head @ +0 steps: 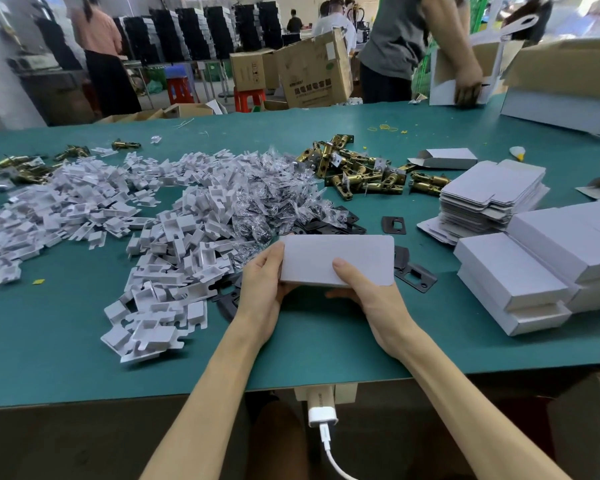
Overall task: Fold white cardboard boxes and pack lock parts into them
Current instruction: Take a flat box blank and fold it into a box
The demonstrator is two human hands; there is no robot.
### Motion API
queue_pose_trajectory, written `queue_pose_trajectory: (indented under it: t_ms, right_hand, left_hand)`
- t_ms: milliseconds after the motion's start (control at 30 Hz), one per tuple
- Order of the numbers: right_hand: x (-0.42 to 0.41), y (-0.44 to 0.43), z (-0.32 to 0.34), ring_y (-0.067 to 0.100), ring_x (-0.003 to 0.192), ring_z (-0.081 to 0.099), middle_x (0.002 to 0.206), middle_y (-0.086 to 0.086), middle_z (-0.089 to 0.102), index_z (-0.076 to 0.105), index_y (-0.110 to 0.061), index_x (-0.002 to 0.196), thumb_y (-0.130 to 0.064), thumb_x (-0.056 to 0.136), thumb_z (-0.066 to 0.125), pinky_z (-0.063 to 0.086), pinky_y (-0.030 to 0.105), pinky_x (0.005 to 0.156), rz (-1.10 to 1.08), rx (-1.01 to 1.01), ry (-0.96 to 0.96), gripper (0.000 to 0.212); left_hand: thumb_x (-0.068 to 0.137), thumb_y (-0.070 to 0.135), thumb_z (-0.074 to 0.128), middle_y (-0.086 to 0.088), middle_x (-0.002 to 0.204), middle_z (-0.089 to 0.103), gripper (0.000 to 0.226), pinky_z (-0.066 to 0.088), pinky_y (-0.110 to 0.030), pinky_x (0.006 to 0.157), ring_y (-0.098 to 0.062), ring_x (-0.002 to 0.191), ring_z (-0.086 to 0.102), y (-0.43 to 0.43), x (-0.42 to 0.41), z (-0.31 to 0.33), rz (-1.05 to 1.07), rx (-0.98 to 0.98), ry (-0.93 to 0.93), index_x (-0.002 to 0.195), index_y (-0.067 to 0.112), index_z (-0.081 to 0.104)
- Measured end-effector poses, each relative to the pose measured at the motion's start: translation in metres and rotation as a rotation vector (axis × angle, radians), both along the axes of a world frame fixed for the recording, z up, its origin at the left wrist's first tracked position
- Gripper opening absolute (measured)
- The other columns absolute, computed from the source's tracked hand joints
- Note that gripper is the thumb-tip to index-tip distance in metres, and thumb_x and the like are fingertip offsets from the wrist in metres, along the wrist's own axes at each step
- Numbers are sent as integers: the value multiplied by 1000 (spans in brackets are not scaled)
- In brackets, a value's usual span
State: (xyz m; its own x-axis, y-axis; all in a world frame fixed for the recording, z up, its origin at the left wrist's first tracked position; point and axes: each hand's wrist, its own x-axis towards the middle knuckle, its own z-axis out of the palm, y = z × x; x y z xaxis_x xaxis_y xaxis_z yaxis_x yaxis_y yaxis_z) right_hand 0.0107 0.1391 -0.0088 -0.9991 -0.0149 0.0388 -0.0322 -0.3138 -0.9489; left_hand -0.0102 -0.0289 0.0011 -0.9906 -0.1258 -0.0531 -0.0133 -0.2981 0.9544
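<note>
At the near side of the green table (326, 348), straight ahead of me: one closed white box (347, 258), long side toward me, broad top face up, held between both hands. Left hand (262, 289) grips the left end, thumb lying on top along the edge, fingers curled underneath. Right hand (369, 296) grips the near right part, thumb flat on the top face, fingers tucked below. Box hangs just above the tabletop; a shadow shows under it. Black strike plates (414, 276) lie scattered just beyond and right of the box, some partly hidden behind it. Left of my hands, a wide heap of white cardboard inserts (167, 251) spreads across the table toward its left edge. Clear bags (281, 199) of small parts, contents too small to tell, are piled against the far side of that heap. Brass latch bolts (359, 169) sit in a loose pile farther back, with a few more at far left. To the right: a stack of flat box blanks (492, 192), and nearer me, closed white boxes (513, 275) stacked in layers. Yellow rubber bands (385, 127) lie well back. Across the table a person (395, 46) has a hand on an upright white carton piece. Brown cartons (312, 71) stand behind. White charger (321, 414) with its cable hangs below the table's near edge.
</note>
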Motion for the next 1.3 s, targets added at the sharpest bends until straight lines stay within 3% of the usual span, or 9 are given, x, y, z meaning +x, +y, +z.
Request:
queue_pose_trajectory:
  t_ms: [200,333,500,600,733,900,1300]
  right_hand:
    - [0,-2,1,12,93,71,109,-2,75,68,-21,114,-23,93,73,60,36,77,-38,-18,-16,22]
    - [-1,-2,0,13,90,71,106,-2,75,69,-19,113,-22,93,73,61,37,76,-49,-27,-20,20]
    - [-2,-2,-1,14,90,71,104,-3,76,69,-18,112,-21,93,73,60,33,72,-52,-34,-19,19]
    - [-1,-1,-2,13,89,72,104,-4,77,70,-19,112,-21,93,73,61,37,80,-31,-2,-20,20]
    - [-1,0,-2,13,90,72,105,-4,76,69,-19,113,-20,94,72,59,42,88,6,41,-27,19]
    - [1,-2,-3,10,85,72,97,-11,77,69,-24,108,-20,96,70,56,20,71,-2,96,12,12]
    - [6,-5,5,9,75,70,89,-17,75,68,-28,104,-24,95,71,52,14,61,5,105,33,10]
  left_hand:
    - [111,41,41,-4,107,79,42,61,-39,91,-18,101,73,3,0,-2,-16,-63,31,116,15,73]
    - [112,26,44,-7,113,74,29,52,-52,106,-19,104,67,4,1,-3,-57,-145,67,118,15,70]
    - [112,24,45,-13,127,70,29,47,-58,111,-28,116,65,3,0,-5,-54,-218,92,130,15,65]
    - [112,24,44,-12,127,70,30,46,-59,111,-26,115,64,3,-1,-8,-17,-254,91,133,14,63]
    - [112,23,43,-10,115,71,27,44,-64,110,-22,104,63,2,-2,-9,10,-211,73,122,15,67]
    - [113,23,43,-12,124,71,29,50,-54,108,-22,110,66,4,0,-8,-79,-249,109,131,11,61]
    - [111,20,48,-15,134,68,33,44,-59,114,-33,123,63,0,-5,-13,-106,-210,131,140,11,60]
